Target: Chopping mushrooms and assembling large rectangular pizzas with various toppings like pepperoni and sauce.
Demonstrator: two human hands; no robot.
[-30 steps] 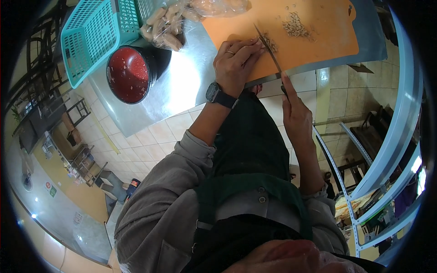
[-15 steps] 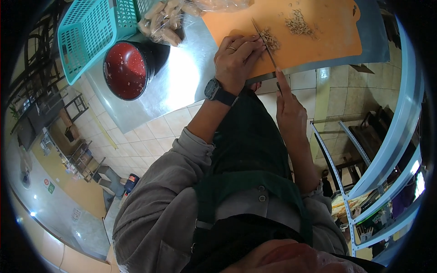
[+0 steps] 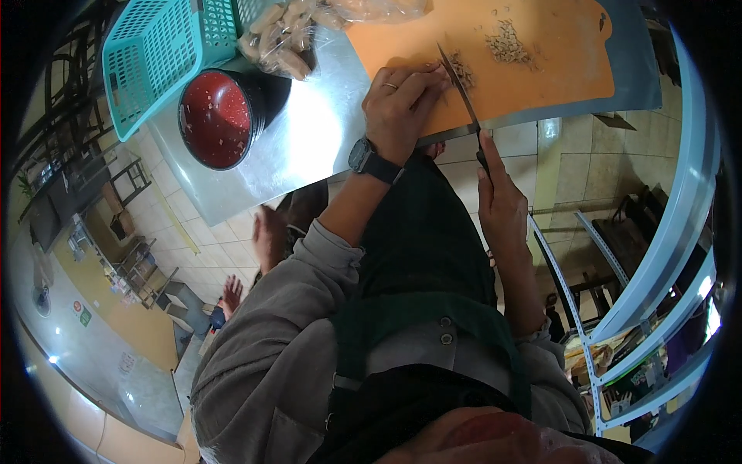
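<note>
Your right hand (image 3: 502, 197) is closed around the handle of the knife (image 3: 465, 94), index finger stretched forward along its top, probably to steer the blade. The blade slants across the near-left part of the orange board (image 3: 564, 73), its tip pointing away from you. Your left hand (image 3: 399, 108) rests on the board at the blade's left side, fingers gathered and bent, seemingly to steady something small while keeping the tips back from the edge. The fingers hide whatever is under them, so you cannot tell what that hand grips, if anything.

Chopped bits (image 3: 462, 71) lie just right of the blade; a second pile (image 3: 508, 45) sits further right, apart from them, perhaps to leave cutting room. The bag (image 3: 282, 42) of pale brown pieces and the bowl (image 3: 216, 116), black outside and red within, stand on the metal table (image 3: 270, 166) to the left, likely for easy reach, with the turquoise basket (image 3: 151, 66) beyond.

No brand or lettering is legible on these. Your watch (image 3: 376, 162) shows no readable display, and the red-and-green wall sign (image 3: 83, 314) is too small to read.
</note>
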